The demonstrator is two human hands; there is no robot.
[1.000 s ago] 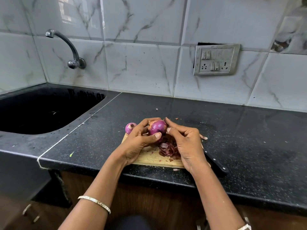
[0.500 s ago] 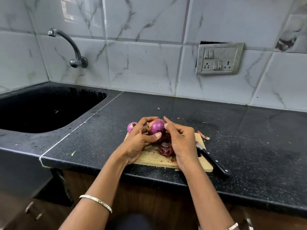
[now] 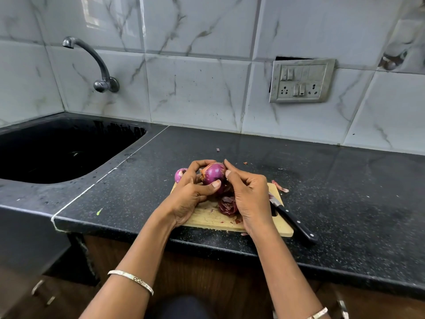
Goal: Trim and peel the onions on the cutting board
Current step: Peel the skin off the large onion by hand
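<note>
A purple onion (image 3: 212, 173) with some papery skin still on it is held above the wooden cutting board (image 3: 207, 217). My left hand (image 3: 188, 196) grips it from the left, thumb across its front. My right hand (image 3: 248, 194) pinches at its right side with thumb and fingertips. A second, smaller onion (image 3: 179, 174) lies at the board's far left corner, partly hidden by my left fingers. A heap of dark red peels (image 3: 227, 204) lies on the board between my hands.
A black-handled knife (image 3: 294, 223) lies along the board's right edge. Loose peel scraps (image 3: 279, 186) lie on the black counter. A black sink (image 3: 57, 148) with a wall tap (image 3: 99, 65) is at the left. The counter's front edge runs just below the board.
My right hand has shifted up along the onion's right side and both hands hold it slightly higher. The knife has come into view beside the board.
</note>
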